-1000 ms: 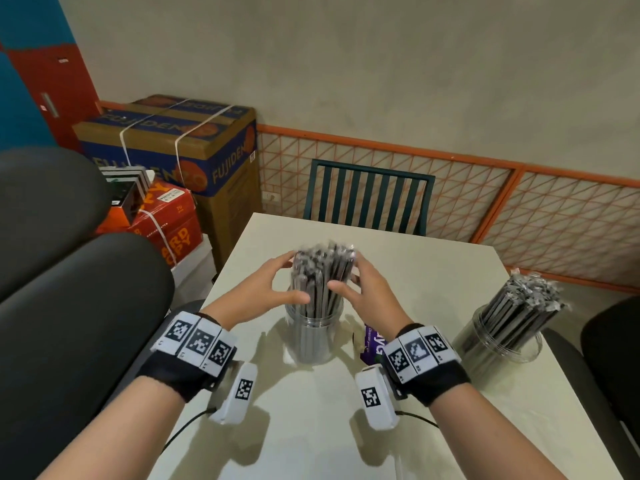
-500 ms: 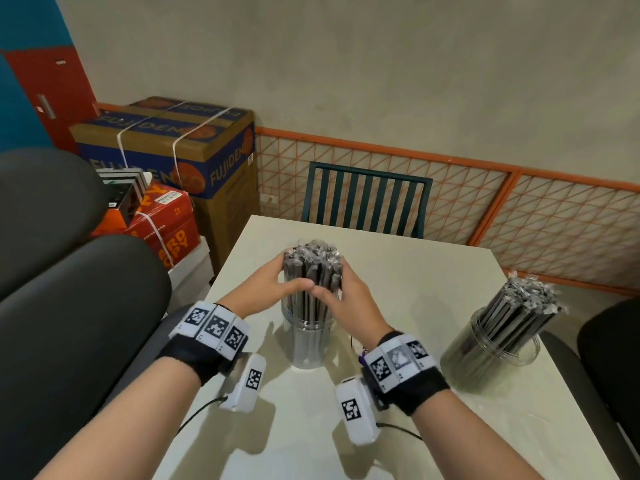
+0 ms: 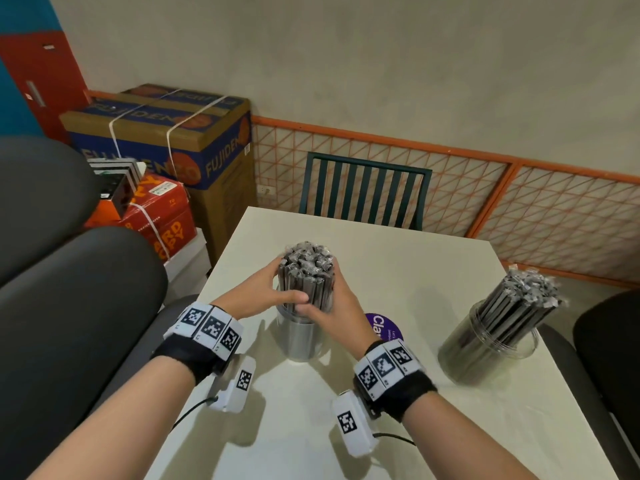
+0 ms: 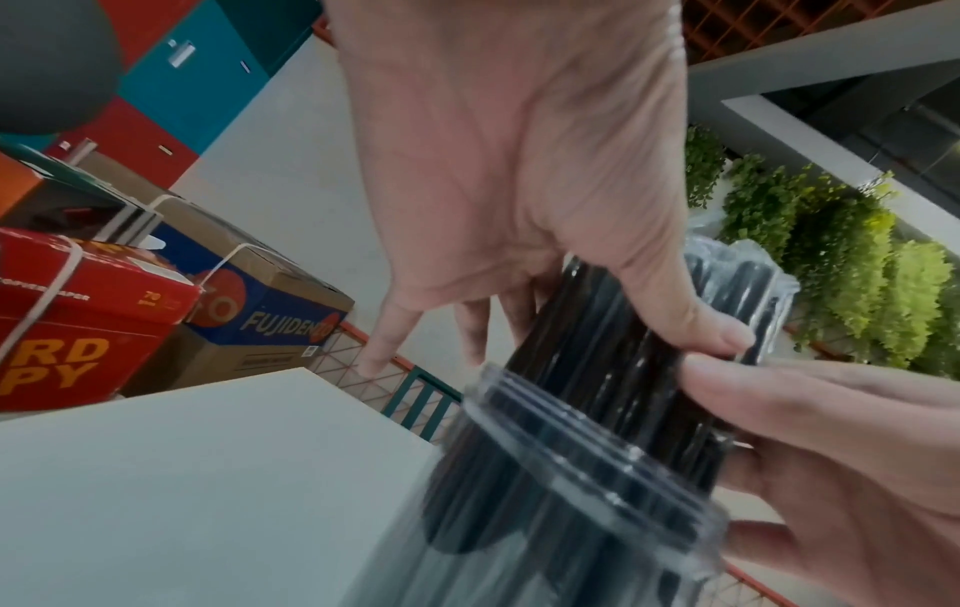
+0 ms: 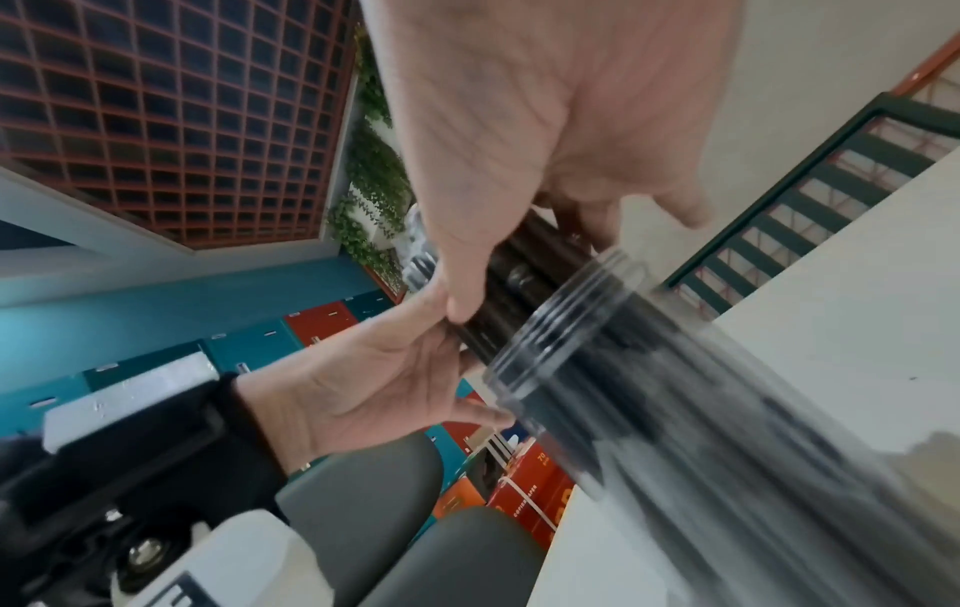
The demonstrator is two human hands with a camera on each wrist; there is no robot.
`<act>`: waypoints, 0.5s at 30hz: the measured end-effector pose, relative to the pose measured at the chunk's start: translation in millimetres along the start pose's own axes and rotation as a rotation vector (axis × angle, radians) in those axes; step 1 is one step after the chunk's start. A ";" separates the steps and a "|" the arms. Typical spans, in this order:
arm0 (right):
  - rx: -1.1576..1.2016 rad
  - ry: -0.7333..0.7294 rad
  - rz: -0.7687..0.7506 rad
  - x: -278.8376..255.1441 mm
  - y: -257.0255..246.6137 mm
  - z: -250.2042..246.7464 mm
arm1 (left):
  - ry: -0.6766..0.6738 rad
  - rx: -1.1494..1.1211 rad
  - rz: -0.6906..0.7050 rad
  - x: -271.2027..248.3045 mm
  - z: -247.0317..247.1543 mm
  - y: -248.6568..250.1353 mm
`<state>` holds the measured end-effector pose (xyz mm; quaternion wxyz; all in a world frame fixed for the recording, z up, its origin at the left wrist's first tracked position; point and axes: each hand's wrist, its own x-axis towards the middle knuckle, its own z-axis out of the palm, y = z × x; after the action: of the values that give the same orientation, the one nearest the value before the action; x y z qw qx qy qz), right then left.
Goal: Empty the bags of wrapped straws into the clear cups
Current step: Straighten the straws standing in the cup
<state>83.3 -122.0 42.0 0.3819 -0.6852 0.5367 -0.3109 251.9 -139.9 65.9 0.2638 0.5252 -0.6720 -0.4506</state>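
A bundle of dark wrapped straws stands upright in a clear cup in the middle of the white table. Both hands wrap round the bundle just above the cup's rim. My left hand grips it from the left and my right hand from the right, thumbs meeting in front. The wrist views show the thumbs pressed on the straws above the cup rim, and the same straws above that rim. A second clear cup full of straws stands at the right.
A purple round sticker lies on the table right of the hands. A dark slatted chair stands at the far edge. Grey padded seats and stacked cardboard boxes are to the left. A black seat sits at the right.
The loose, splayed straws have been squeezed into a tight upright bundle. Both hands have closed in round it and their thumbs now meet in front.
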 end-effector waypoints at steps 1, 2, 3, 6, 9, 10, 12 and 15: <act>0.004 0.031 -0.019 2.2 -3.3 1.4 | 0.023 0.001 0.016 1.2 0.6 3.7; 0.012 0.054 -0.040 4.2 -7.6 -1.5 | 0.052 -0.003 0.037 1.9 0.5 7.4; 0.021 0.062 -0.059 5.9 -13.3 -6.9 | 0.085 -0.004 0.050 2.7 -1.0 10.2; -0.010 -0.015 -0.071 8.5 -24.6 -29.3 | 0.096 0.015 0.060 2.2 -7.1 11.3; -0.052 -0.111 0.013 6.4 -15.7 -36.4 | 0.039 0.046 -0.045 -1.5 -9.1 -1.7; -0.064 -0.118 0.040 4.2 -11.4 -33.8 | 0.041 0.034 -0.072 -2.1 -9.9 -7.0; -0.044 -0.095 0.074 1.1 -5.0 -23.7 | 0.033 -0.029 -0.102 -3.6 -10.5 -13.2; -0.035 -0.027 0.063 1.0 0.7 -5.1 | 0.003 -0.098 -0.085 -3.4 -4.2 -8.0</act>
<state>79.0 -124.0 44.0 0.3864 -0.6786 0.5583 -0.2800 260.1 -138.4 61.2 0.2710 0.5404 -0.6259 -0.4927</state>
